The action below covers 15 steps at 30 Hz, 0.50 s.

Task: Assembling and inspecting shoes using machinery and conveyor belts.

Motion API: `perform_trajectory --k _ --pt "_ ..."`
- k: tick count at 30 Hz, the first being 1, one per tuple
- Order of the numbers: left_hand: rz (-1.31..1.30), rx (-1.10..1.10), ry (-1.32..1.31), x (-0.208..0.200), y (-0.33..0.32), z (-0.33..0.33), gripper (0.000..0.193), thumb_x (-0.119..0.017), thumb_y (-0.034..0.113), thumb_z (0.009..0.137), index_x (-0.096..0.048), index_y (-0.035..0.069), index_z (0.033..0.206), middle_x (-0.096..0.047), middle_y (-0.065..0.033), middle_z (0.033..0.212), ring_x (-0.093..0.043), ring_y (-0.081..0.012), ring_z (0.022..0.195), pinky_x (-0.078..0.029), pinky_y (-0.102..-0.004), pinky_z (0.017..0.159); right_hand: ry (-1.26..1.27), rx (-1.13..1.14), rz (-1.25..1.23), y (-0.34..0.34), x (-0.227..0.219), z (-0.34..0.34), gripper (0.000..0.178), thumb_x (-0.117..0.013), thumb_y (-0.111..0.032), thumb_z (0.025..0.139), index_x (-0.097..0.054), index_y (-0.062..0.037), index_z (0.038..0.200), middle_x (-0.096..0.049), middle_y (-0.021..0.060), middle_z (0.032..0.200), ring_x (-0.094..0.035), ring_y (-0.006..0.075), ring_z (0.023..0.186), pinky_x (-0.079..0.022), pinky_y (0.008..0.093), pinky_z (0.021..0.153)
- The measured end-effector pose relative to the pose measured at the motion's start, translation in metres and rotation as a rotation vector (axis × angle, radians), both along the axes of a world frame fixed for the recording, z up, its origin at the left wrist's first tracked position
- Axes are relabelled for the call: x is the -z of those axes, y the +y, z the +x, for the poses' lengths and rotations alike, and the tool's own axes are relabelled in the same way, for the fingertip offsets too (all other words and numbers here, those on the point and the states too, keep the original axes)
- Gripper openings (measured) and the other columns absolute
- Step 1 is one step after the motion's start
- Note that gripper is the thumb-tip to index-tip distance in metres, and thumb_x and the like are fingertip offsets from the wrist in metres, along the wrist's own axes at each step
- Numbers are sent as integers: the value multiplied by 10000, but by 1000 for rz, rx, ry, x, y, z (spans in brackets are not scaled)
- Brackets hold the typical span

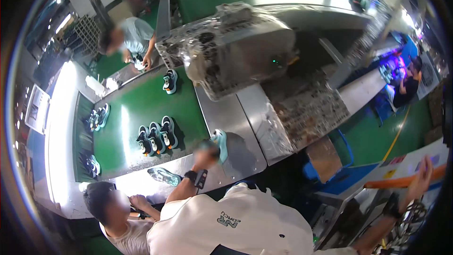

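1 pale-teal shoe (222, 145), part hidden by blurred L hand (206, 156), was over silver sheet-metal tabletop (245, 148); grip couldn't tell. R hand (420, 182), well apart, right, was by orange bar (389, 183); finger closure, contact unclear.

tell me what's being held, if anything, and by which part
Left grip: a teal-soled sneaker, apparently by its upper; blur hides the exact placement. Right grip: no held thing visible.
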<state>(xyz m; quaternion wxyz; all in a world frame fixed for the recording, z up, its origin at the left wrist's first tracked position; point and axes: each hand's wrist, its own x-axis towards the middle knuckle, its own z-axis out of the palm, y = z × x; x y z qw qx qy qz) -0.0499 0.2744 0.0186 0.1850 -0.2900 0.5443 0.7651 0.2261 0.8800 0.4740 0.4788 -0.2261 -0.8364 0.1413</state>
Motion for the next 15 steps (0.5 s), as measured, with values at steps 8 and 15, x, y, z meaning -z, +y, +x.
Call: perform_trajectory --k 8,15 --pt "-35 -460 -29 57 -154 -175 306 -768 130 712 -657 -41 941 -662 -119 871 -645 -239 723 -534 -372 630 -454 -695 491 -169 -127 -522 383 -579 -157 941 -536 -39 1302 -568 96 1299 -513 180 1215 -412 329 1010" --pt "-338 -516 143 70 -278 -314 395 -745 136 683 -616 -40 1011 -677 -132 863 -652 -237 714 -527 -367 603 -555 -760 776 -310 -100 -817 669 -607 -423 906 -401 -66 1433 -444 154 1445 -398 292 1354 -311 393 1108"
